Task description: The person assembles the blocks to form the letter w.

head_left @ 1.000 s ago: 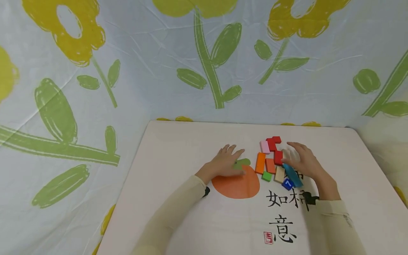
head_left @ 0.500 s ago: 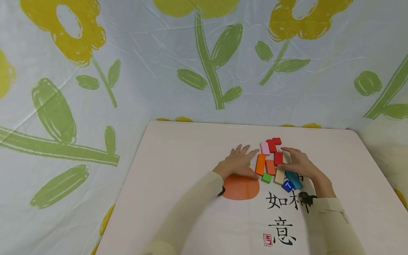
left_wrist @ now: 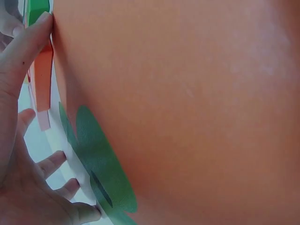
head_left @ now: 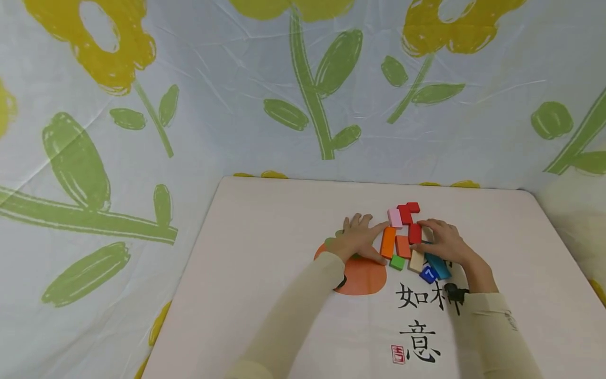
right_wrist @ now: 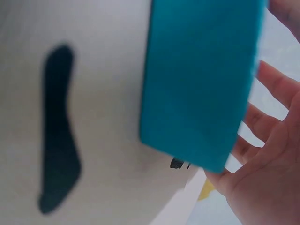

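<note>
In the head view, several small coloured blocks lie in a loose cluster between the two hands. With fingers spread, my left hand (head_left: 356, 239) stands at their left side. Its thumb and index tip are right beside the long orange block (head_left: 388, 242), and a green block (left_wrist: 38, 10) lies by the thumb in the left wrist view. From the right comes my right hand (head_left: 447, 245), thumb and index at either end of a red block (head_left: 415, 233). Under its palm side leans a teal block (right_wrist: 199, 84), close to a blue block (head_left: 428, 274) marked 7.
A pink block (head_left: 395, 217), further red ones, an orange-red block (head_left: 403, 246) and a wooden block (head_left: 417, 261) complete the cluster. The pale tabletop (head_left: 265, 221) carries a printed persimmon (head_left: 362, 281) and black characters (head_left: 418, 342). Flowered cloth (head_left: 199, 105) hangs behind and at the sides.
My left hand has moved right across the printed persimmon to the edge of the blocks. My right hand has come slightly left, its thumb and index closing in around the red block.
</note>
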Demonstrator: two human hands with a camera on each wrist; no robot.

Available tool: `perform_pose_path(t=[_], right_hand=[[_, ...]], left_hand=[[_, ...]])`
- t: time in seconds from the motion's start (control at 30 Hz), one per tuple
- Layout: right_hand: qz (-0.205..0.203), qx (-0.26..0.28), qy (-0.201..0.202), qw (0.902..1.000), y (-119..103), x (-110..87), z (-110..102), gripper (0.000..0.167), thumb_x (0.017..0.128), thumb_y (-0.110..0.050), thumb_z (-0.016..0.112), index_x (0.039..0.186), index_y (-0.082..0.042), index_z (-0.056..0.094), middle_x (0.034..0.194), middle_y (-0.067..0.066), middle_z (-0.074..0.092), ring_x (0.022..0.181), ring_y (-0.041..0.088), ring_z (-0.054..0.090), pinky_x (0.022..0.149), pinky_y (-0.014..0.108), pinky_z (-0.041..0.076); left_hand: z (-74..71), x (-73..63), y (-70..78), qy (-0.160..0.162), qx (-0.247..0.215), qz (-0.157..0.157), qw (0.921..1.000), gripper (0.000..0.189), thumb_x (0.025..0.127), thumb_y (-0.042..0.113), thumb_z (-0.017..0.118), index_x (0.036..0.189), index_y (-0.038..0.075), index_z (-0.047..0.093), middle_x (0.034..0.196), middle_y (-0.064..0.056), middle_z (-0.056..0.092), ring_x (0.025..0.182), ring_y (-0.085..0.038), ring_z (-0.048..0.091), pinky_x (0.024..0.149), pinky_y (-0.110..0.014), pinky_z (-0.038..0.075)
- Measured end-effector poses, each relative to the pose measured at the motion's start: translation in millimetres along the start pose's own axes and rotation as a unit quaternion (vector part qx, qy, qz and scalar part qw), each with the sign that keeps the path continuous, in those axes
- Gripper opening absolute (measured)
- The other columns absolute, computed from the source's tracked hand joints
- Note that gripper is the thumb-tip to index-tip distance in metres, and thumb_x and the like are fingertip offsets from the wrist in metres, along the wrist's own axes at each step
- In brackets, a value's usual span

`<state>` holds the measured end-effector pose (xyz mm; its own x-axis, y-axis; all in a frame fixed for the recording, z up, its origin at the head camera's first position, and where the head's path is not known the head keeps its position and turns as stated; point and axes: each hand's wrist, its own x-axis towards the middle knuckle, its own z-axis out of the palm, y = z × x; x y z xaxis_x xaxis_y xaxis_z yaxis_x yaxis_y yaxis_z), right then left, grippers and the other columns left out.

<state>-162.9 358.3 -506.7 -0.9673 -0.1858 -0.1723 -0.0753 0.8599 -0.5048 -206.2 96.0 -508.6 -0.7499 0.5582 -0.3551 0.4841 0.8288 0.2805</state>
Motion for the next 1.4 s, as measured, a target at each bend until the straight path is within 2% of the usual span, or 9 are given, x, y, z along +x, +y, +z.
perform_pose_path(t=[0.33, 0.6, 0.77, 1.03, 1.2, 1.4], right_hand=[[0.008, 0.001, 0.002, 1.0, -4.7, 2.4, -0.8, 0.075, 0.088, -0.043, 0.072, 0.143, 0.0, 0.046, 0.145, 0.039, 0.03, 0.128, 0.062, 0.023, 0.095, 0.079, 0.029], [-0.003, -0.011, 0.029, 0.9995, 0.5, 2.9, -0.7, 0.07, 0.09, -0.041, 0.073, 0.141, 0.0, 0.05, 0.141, 0.038, 0.035, 0.124, 0.062, 0.027, 0.092, 0.079, 0.029], [0.004, -0.012, 0.015, 0.9998, 1.2, 5.0, 1.2, 0.073, 0.09, -0.044, 0.072, 0.144, -0.001, 0.047, 0.143, 0.038, 0.033, 0.126, 0.061, 0.026, 0.093, 0.078, 0.029], [-0.004, 0.0, -0.018, 0.9998, 0.0, 2.8, -5.8, 0.069, 0.09, -0.033, 0.073, 0.145, -0.001, 0.046, 0.145, 0.037, 0.033, 0.127, 0.061, 0.024, 0.092, 0.078, 0.033], [-0.012, 0.0, -0.021, 0.9997, 3.1, 2.6, -6.1, 0.07, 0.088, -0.032, 0.076, 0.144, -0.002, 0.047, 0.144, 0.037, 0.033, 0.126, 0.06, 0.025, 0.092, 0.078, 0.033], [-0.016, -0.002, -0.016, 0.9997, 4.8, 4.1, -5.9, 0.069, 0.088, -0.034, 0.077, 0.143, -0.004, 0.049, 0.143, 0.037, 0.033, 0.125, 0.061, 0.025, 0.091, 0.08, 0.029]], left_hand=[[-0.6, 1.8, 2.9, 0.004, 0.019, -0.015, 0.9997, 0.106, 0.071, 0.077, 0.07, 0.157, 0.052, 0.012, 0.164, 0.001, 0.013, 0.148, -0.026, 0.011, 0.118, -0.054, 0.012], [-2.1, 1.1, 3.8, -0.002, 0.001, -0.013, 0.9999, 0.1, 0.073, 0.076, 0.07, 0.155, 0.054, 0.018, 0.164, 0.003, 0.013, 0.149, -0.026, 0.01, 0.118, -0.054, 0.011], [-1.1, 0.5, 0.9, -0.001, -0.004, -0.01, 0.9999, 0.098, 0.073, 0.075, 0.071, 0.154, 0.055, 0.019, 0.163, 0.003, 0.013, 0.149, -0.026, 0.009, 0.118, -0.054, 0.011], [-1.3, -1.1, -0.3, 0.0, -0.013, -0.009, 0.9999, 0.097, 0.073, 0.073, 0.073, 0.153, 0.055, 0.022, 0.163, 0.003, 0.014, 0.148, -0.026, 0.01, 0.118, -0.054, 0.012], [-3.6, -3.6, 2.4, -0.003, -0.026, -0.021, 0.9994, 0.096, 0.073, 0.07, 0.076, 0.152, 0.055, 0.025, 0.163, 0.003, 0.016, 0.148, -0.026, 0.011, 0.117, -0.055, 0.015], [-4.1, -2.3, 4.8, 0.003, -0.016, -0.016, 0.9997, 0.097, 0.072, 0.068, 0.077, 0.153, 0.052, 0.027, 0.162, 0.001, 0.018, 0.148, -0.027, 0.013, 0.118, -0.055, 0.012]])
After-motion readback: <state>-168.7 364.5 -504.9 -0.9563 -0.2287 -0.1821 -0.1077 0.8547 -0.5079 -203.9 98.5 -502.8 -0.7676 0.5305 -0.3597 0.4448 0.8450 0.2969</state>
